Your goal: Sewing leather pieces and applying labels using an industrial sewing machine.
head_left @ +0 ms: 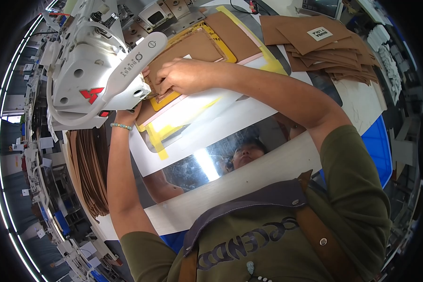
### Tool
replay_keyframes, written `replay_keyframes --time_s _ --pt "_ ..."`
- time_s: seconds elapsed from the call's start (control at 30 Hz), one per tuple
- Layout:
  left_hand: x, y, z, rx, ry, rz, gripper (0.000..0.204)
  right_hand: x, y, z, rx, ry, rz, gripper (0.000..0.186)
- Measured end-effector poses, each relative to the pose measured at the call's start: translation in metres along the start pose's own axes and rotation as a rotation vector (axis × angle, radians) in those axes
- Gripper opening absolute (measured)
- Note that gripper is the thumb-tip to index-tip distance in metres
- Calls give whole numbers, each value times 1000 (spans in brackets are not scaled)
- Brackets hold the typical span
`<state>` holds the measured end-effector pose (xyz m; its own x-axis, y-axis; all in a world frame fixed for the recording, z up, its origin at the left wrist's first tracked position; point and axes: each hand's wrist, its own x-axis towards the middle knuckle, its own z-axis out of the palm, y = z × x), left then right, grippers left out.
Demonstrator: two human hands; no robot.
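A brown panel point(177, 52) lies in a yellow-edged frame point(228, 52) under the white sewing machine head point(87, 77). My right hand point(188, 76) rests over the near side of that frame. Its fingers are bent and drawn together with the tips down by the panel, and whatever they pinch is hidden. My left hand point(132, 113) reaches behind the machine head, which hides most of it. Only its wrist side and a bit of finger beside the panel show. Beneath the frame is a white sheet point(145, 152) with yellow tape point(159, 146) on the template's edges.
Brown flat pieces point(317, 35) are piled at the far right, one with a white label. More brown pieces point(87, 164) stand stacked left of my left forearm. A shiny metal plate point(197, 169) lies nearer me. A blue bin point(376, 150) is at the right.
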<state>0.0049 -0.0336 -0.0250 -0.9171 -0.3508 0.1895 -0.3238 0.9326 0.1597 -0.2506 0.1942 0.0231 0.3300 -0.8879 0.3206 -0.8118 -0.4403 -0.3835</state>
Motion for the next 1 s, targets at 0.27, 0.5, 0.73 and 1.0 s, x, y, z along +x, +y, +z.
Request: replay_keyframes --time_s 0.27,0.5,0.73,1.0 --pt "-17 -3 10 -146 88 -77 30 14 7 -3 -161 14 89 34" --pt "-44 69 -35 -387 163 -213 27 8 1 3 -96 2 28 38" --pt "-82 121 -66 -193 122 -29 27 2 -7 -4 54 -42 0 34" --pt "-94 155 -81 -262 87 -47 26 -15 -22 -17 128 -75 -54 28"
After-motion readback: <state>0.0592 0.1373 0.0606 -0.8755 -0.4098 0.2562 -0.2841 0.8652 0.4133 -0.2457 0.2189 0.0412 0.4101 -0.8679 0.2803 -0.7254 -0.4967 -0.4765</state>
